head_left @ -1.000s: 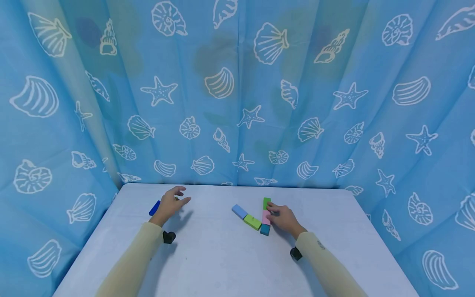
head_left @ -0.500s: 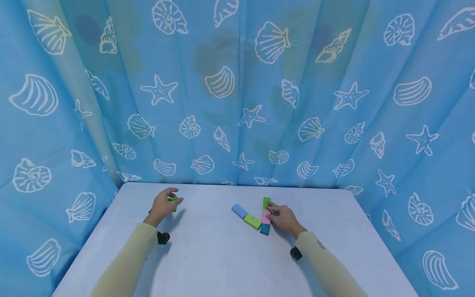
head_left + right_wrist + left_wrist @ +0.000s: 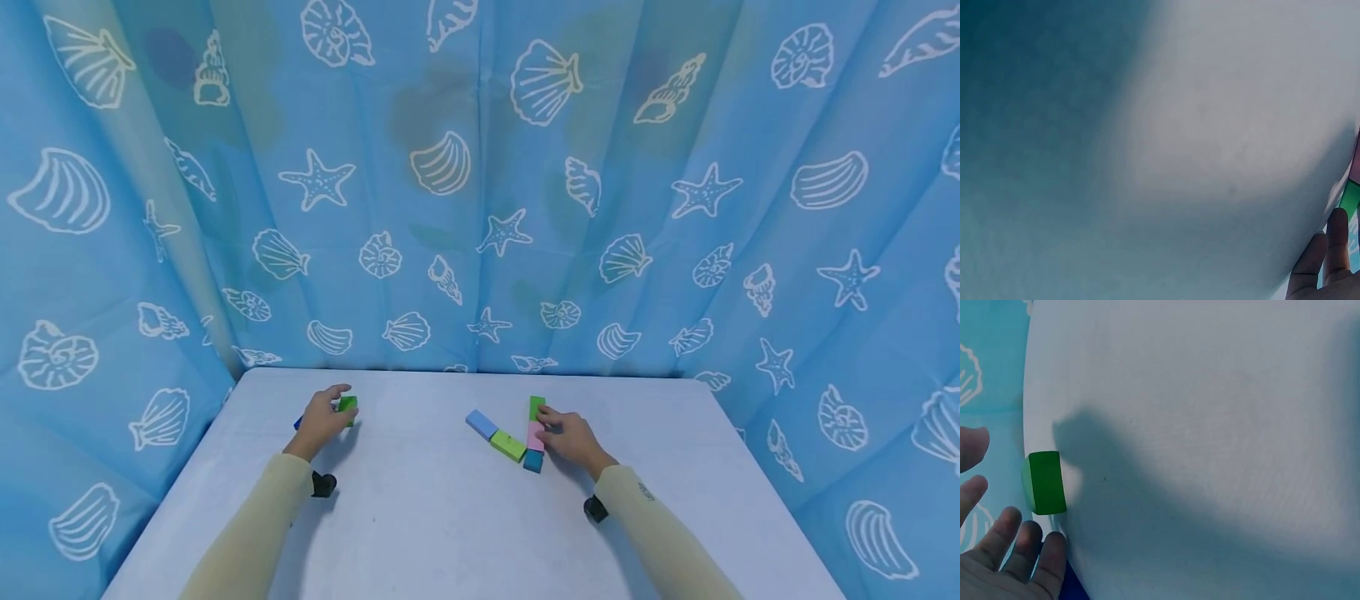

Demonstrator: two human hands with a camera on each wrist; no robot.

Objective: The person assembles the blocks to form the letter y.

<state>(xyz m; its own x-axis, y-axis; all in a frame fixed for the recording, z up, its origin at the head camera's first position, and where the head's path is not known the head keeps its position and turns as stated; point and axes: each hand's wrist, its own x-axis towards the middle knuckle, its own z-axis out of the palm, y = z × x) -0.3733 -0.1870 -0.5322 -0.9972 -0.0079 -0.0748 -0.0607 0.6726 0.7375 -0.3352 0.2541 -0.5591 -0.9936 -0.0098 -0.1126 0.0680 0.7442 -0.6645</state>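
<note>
My left hand (image 3: 322, 423) hovers around a green block (image 3: 347, 404) at the far left of the table, thumb and fingers spread. In the left wrist view a gap separates its fingers from the green block (image 3: 1047, 482). Partly behind that hand lies a dark blue block (image 3: 297, 423). My right hand (image 3: 573, 438) rests at the right side of a row made of a green block (image 3: 537, 407), a pink block (image 3: 535, 435) and a teal block (image 3: 533, 461). Its fingertips touch the pink block; the right wrist view shows its fingers fairly straight, the thumb hidden.
A yellow-green block (image 3: 508, 446) runs from near the teal block to a light blue block (image 3: 482, 425), forming an angled line. Everything lies on a white-covered table (image 3: 450, 517). A blue shell-patterned curtain (image 3: 465, 250) hangs behind the table and at both sides.
My left hand has moved left and slightly down, so its thumb and fingers now come around the green block, which shows more. The right hand and its row look unchanged.
</note>
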